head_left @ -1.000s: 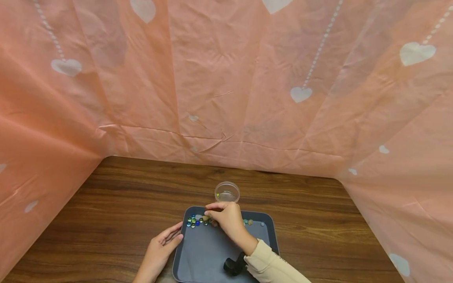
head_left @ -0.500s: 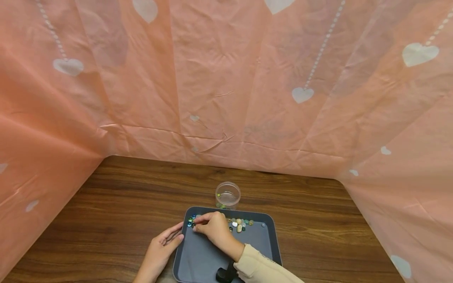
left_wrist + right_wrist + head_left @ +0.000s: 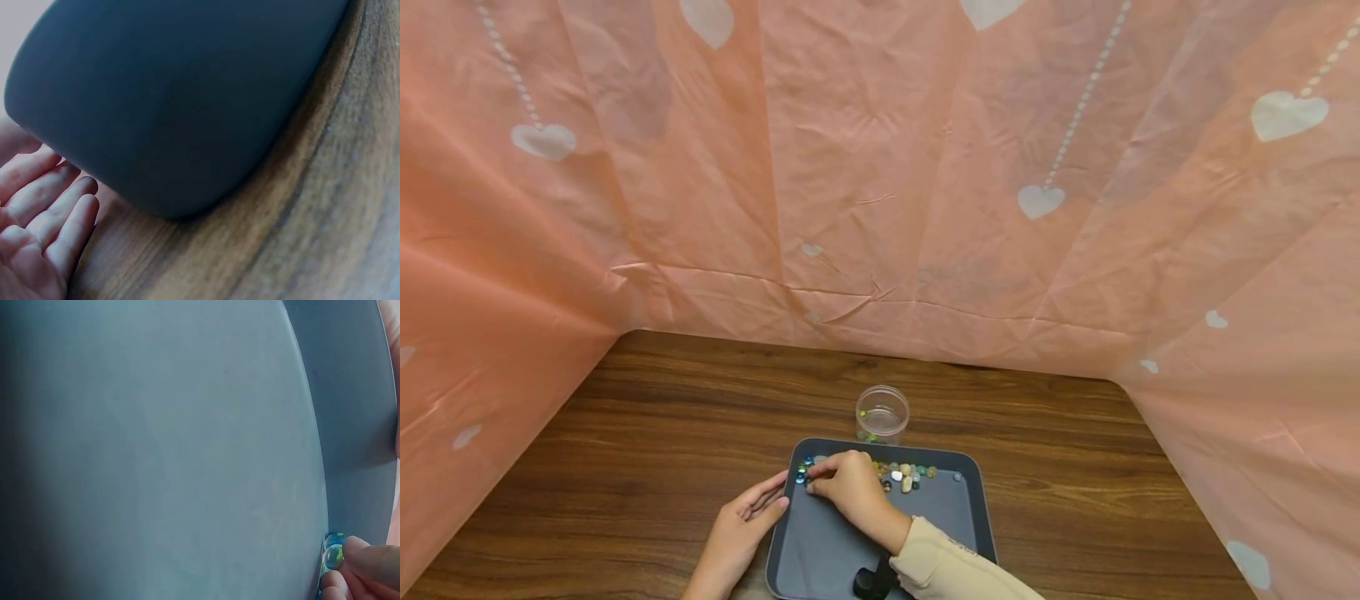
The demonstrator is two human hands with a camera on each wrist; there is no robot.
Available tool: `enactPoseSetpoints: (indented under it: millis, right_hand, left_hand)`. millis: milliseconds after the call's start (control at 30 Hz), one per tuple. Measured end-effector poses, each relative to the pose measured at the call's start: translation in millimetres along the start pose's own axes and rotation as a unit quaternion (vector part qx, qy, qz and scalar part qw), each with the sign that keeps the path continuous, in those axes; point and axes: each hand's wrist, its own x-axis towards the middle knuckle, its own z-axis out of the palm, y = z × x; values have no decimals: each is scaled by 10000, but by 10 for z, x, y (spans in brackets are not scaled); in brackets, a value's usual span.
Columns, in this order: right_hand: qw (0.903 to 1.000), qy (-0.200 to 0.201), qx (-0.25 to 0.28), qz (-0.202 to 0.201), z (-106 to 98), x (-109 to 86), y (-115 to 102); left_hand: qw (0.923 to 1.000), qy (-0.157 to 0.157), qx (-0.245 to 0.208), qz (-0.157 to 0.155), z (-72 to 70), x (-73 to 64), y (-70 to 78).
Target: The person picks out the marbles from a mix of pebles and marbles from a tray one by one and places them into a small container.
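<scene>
In the head view, my right hand reaches over a dark grey tray, its thumb and forefinger at the marbles in the far left corner. The right wrist view has those fingertips pinching at a clear glass marble with a yellow-green swirl, beside the tray's wall. A blue-green marble lies just behind it. My left hand rests against the tray's left side, thumb and forefinger tips at the rim. In the left wrist view, the other fingers lie loosely beside the tray's outer wall.
Just beyond the tray stands a round clear plastic container with small green pieces inside. Several pebbles and beads line the tray's far side. A black wrist strap piece hangs over the tray. Pink curtains surround the wooden table.
My right hand has moved left and nearer along the tray's far side to the marbles in the corner, uncovering the pebbles at right. The left hand stays against the tray.
</scene>
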Motion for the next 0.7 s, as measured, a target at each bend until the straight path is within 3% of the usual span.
enactPoseSetpoints:
  millis: [567,700]
  right_hand:
    - [9994,107,-295,-137,31,19,3]
    - [9998,144,-122,-81,0,28,14]
  left_hand:
    - [10000,12,10,-10,4,-1,-5]
    - [10000,-3,5,-20,3,-1,-2]
